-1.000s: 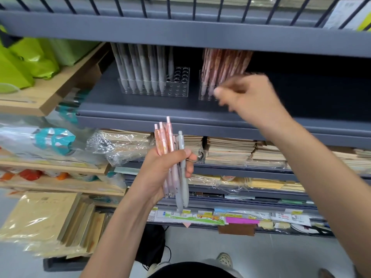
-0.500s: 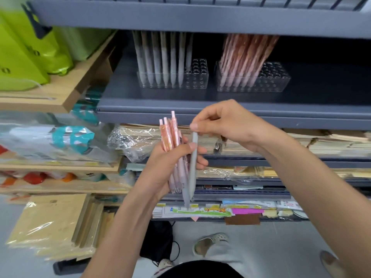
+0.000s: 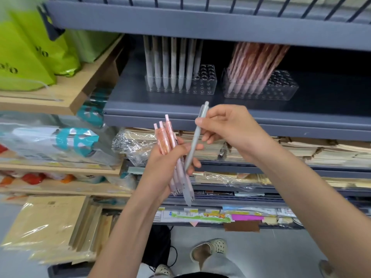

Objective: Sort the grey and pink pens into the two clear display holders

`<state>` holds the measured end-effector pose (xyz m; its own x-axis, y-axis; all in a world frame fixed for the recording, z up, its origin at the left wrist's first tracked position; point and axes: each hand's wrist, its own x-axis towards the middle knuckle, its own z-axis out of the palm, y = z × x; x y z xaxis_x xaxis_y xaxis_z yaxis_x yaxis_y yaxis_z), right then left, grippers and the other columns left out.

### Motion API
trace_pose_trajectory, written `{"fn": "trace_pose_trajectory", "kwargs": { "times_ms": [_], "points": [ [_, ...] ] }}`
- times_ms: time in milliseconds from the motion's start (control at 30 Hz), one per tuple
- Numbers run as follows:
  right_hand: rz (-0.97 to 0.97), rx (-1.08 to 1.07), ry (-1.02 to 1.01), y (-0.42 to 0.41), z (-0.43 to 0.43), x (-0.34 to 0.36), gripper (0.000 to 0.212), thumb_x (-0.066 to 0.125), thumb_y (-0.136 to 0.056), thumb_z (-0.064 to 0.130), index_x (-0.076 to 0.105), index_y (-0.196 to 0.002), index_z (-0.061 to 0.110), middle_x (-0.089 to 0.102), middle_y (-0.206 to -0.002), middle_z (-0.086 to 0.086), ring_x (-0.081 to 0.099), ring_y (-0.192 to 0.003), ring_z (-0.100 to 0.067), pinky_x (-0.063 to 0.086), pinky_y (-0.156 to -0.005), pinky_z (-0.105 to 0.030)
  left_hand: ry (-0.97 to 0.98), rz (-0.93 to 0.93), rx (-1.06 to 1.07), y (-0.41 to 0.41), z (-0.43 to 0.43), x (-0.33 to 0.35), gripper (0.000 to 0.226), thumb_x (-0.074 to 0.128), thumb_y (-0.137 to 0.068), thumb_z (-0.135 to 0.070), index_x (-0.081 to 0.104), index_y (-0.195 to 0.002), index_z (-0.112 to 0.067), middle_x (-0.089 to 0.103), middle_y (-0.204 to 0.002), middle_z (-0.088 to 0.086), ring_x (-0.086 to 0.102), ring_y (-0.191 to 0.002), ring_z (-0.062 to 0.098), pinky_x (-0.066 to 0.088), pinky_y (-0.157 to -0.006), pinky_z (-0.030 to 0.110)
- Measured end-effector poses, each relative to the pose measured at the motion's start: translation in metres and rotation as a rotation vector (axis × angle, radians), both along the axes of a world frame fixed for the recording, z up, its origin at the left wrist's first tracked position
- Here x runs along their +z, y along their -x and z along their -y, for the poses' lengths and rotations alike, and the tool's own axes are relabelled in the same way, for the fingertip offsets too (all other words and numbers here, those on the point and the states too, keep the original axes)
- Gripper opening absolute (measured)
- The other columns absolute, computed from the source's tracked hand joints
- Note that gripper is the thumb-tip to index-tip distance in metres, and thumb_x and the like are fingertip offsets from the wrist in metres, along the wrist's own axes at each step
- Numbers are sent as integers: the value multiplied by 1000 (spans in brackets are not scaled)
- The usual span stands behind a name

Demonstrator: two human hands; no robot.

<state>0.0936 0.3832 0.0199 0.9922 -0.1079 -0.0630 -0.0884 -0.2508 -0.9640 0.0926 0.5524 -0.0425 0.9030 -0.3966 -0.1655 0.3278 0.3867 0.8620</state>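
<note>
Right hand [image 3: 230, 131]: pinching slim grey plastic pen [image 3: 194, 145] near its clicker.
Left hand [image 3: 164, 165]: curled round bundle of pink plastic pens [image 3: 167, 135].
Risk: grey tip snagging bundle, spilling pens to floor [image 3: 261, 255].

1 tilted grey pen [image 3: 197, 133] beside a pink pen bunch [image 3: 165, 133], below 2 part-filled clear holders [image 3: 204, 85]

The grey metal shelf edge [image 3: 200, 23] hides the tops of the frosted grey pens [image 3: 172, 63] standing far left and the upright pink pens [image 3: 255, 63] to their right. Your left hand [image 3: 164, 171] covers the middle of the bundle of pink plastic pens [image 3: 165, 135]. The lime-green bags [image 3: 26, 61] at the left are blurred and cut off. The paper shelf labels [image 3: 210, 215] are too small to read.
</note>
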Motion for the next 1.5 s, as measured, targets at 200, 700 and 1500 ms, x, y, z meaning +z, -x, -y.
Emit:
{"fn": "trace_pose_trajectory", "kwargs": {
  "times_ms": [200,700,1500],
  "points": [
    [332,-332,116,-25,18,36,12,58,-84,13,67,-77,13,70,-64,-3,70,-64,-19,59,-62,-33,24,-46,114,-3,-9,-3,19,63,-91,0,49,-100,-10,73,-83,11,56,-49,19,45,-45,26],
    [468,-484,666,-100,13,44,30,50,-92,29,66,-102,6,70,-103,-13,64,-99,-29,47,-85,-33,-5,-98,233,-8,-47,-17,19,60,-95,-8,46,-85,-16,51,-63,-3,45,-45,13,41,-42,21],
    [227,108,271,-47,-19,29,8,68,-86,26,71,-81,21,72,-73,-1,52,-44,-13,40,-40,-23,-157,29,-59,-14,-34,-14,16,71,-79,-14,56,-85,-15,47,-58,-1,44,-44,16,41,-44,25]
  ]
}}
